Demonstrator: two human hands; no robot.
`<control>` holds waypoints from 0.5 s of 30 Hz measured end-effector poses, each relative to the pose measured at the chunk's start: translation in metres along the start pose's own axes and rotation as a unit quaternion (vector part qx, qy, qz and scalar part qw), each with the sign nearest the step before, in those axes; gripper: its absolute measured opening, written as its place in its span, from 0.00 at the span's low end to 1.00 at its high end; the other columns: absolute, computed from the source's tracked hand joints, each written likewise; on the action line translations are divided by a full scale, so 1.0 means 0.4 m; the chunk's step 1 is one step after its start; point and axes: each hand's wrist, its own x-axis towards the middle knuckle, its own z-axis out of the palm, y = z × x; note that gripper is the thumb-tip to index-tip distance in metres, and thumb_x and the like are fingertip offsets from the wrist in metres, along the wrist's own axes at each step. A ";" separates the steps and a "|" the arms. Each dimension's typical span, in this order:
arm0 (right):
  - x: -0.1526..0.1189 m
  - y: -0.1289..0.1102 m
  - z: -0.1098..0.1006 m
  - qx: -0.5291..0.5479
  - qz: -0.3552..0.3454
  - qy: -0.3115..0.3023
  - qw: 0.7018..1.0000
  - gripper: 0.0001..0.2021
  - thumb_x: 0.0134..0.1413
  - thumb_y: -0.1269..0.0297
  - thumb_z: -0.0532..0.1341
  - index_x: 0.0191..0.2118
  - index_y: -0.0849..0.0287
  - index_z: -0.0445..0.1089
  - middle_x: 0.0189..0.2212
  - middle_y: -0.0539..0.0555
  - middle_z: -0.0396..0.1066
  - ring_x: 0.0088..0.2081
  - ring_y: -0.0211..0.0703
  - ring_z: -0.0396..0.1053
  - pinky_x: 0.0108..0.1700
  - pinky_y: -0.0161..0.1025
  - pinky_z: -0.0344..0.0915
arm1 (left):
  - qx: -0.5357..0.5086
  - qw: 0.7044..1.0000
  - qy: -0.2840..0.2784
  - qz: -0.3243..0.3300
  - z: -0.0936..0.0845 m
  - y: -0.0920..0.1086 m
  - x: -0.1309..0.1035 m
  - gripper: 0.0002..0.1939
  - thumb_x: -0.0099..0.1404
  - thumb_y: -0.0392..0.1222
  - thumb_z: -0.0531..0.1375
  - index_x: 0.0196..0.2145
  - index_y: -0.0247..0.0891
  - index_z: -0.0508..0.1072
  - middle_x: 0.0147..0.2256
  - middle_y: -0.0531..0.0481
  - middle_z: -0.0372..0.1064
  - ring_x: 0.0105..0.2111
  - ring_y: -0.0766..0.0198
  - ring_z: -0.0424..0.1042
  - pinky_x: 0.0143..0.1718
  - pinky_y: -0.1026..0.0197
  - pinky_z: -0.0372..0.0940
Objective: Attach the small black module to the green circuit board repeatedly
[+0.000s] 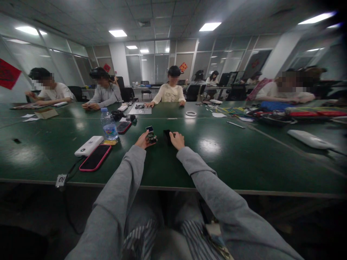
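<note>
My left hand (142, 140) is closed around a small electronic device (151, 136) with a small dark, light-edged panel (149, 128) standing up at its top. Exposed green and metallic parts show on the device; its exact kind I cannot make out. To the right, my right hand (177, 139) grips a black box-like piece (167, 137) at its right side, fingers bent over its edge. The black piece is at the table surface, apart from the device. My palm hides part of the device's left side.
On the green table (130, 169), a water bottle (109, 124), white power bank (89, 146), pink-edged phone (95, 157) and second phone (124, 127) lie left. A white ring (191, 113), pen (235, 124), white power strip (309, 139) and cables (238, 111) lie right. People sit opposite.
</note>
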 end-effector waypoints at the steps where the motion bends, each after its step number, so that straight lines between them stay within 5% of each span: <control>1: -0.007 -0.004 0.000 -0.002 -0.020 0.015 1.000 0.17 0.43 0.56 0.66 0.36 0.59 0.65 0.43 0.60 0.64 0.57 0.52 0.53 0.60 0.53 0.47 | 0.001 1.000 0.003 0.000 0.001 0.000 -0.001 0.24 0.59 0.55 0.57 0.48 0.38 0.65 0.39 0.41 0.72 0.35 0.57 0.75 0.37 0.53 0.70; 4: -0.029 -0.015 0.006 0.012 -0.069 0.015 0.997 0.25 0.35 0.58 0.70 0.41 0.60 0.63 0.46 0.61 0.62 0.57 0.53 0.52 0.58 0.51 0.50 | 0.002 1.000 0.008 -0.004 0.002 0.000 -0.002 0.24 0.59 0.55 0.57 0.48 0.38 0.64 0.39 0.41 0.71 0.35 0.57 0.75 0.37 0.54 0.70; 10: -0.030 0.002 -0.041 -0.043 -0.088 -0.027 0.995 0.22 0.38 0.65 0.68 0.42 0.60 0.63 0.40 0.59 0.66 0.49 0.50 0.62 0.53 0.46 0.57 | 0.002 1.000 0.005 -0.002 -0.006 0.000 -0.001 0.24 0.60 0.55 0.57 0.49 0.39 0.63 0.40 0.40 0.71 0.36 0.57 0.75 0.37 0.53 0.70; 12: -0.006 0.030 -0.130 -0.149 -0.093 -0.020 0.984 0.22 0.42 0.64 0.67 0.44 0.61 0.63 0.40 0.61 0.66 0.46 0.50 0.65 0.50 0.45 0.59 | 0.002 1.000 0.000 -0.004 -0.009 0.001 -0.001 0.24 0.60 0.55 0.57 0.49 0.39 0.64 0.41 0.40 0.71 0.37 0.57 0.74 0.38 0.53 0.70; 15: 0.047 0.102 -0.372 -0.299 -0.056 0.033 0.952 0.21 0.48 0.62 0.63 0.48 0.63 0.62 0.42 0.68 0.66 0.45 0.50 0.66 0.46 0.45 0.59 | -0.001 1.000 -0.001 -0.006 -0.012 0.001 -0.004 0.25 0.59 0.55 0.57 0.49 0.39 0.63 0.41 0.40 0.71 0.37 0.56 0.74 0.38 0.53 0.70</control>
